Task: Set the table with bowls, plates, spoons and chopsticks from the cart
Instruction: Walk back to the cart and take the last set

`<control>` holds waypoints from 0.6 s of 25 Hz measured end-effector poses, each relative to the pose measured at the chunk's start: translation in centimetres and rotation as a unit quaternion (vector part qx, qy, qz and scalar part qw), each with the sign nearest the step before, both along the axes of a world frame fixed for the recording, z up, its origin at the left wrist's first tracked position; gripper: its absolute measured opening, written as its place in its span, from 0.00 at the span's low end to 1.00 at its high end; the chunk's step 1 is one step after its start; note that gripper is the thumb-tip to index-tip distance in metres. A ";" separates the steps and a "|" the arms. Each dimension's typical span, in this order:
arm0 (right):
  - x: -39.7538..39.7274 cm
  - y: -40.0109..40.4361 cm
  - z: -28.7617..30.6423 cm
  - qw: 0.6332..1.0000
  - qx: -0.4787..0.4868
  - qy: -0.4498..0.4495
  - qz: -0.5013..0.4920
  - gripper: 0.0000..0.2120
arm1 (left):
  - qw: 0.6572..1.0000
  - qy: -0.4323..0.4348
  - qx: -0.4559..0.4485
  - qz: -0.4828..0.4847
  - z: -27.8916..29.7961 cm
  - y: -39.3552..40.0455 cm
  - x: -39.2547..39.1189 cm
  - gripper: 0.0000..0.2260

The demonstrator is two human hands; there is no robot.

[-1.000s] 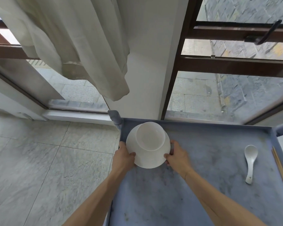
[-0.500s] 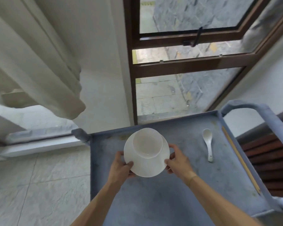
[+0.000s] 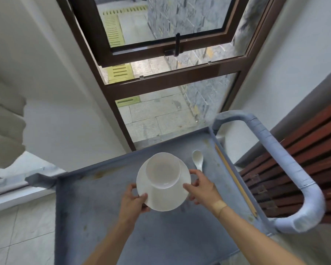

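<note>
Bright window daylight, soft blur, warped edges

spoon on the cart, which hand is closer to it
Right. The right hand grips the plate's right rim, its fingertips just below the spoon. The left hand grips the plate's left rim, with the plate and bowl between it and the spoon.

A grey-blue cart tray fills the lower centre of the frame. On it, right of centre, lie a white spoon and, along the right rim, wooden chopsticks.
</note>
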State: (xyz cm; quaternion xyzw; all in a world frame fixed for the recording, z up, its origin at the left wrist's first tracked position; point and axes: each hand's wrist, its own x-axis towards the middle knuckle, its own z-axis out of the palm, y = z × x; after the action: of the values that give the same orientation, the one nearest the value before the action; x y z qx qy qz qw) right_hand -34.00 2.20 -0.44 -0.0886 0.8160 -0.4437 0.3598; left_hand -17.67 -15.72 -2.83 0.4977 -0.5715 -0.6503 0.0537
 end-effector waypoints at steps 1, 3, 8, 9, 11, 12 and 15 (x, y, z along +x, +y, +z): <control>-0.9 0.6 -0.2 1.000 0.003 0.004 -0.015 0.15 | 1.000 -0.001 -0.001 0.008 0.0 0.6 -0.4 0.13; -3.1 1.8 -0.8 0.993 0.069 0.084 -0.039 0.16 | 1.000 -0.002 -0.003 0.017 0.1 1.6 -1.1 0.13; -6.9 2.0 -2.6 0.949 0.247 0.184 0.068 0.22 | 0.999 -0.017 -0.016 0.041 0.1 3.0 -1.9 0.13; -7.1 1.5 -2.9 0.944 0.260 0.185 0.085 0.23 | 0.999 -0.019 -0.017 0.042 0.1 3.1 -2.0 0.13; -7.4 0.2 -3.2 0.933 0.279 0.200 0.108 0.22 | 0.999 -0.024 -0.022 0.042 0.1 3.1 -2.1 0.13; -7.5 -0.4 -3.2 0.928 0.285 0.209 0.118 0.19 | 0.998 -0.025 -0.026 0.042 0.2 3.1 -2.1 0.13; -7.7 -1.2 -3.3 0.924 0.288 0.215 0.133 0.11 | 0.999 -0.017 -0.027 0.040 0.2 2.8 -2.0 0.13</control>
State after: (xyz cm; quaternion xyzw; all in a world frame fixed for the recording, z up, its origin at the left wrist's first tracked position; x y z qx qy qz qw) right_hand -41.67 0.98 -3.78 -0.1825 0.9469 -0.1080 0.2418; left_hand -19.69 -12.95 -2.64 0.5299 -0.5690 -0.6234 0.0830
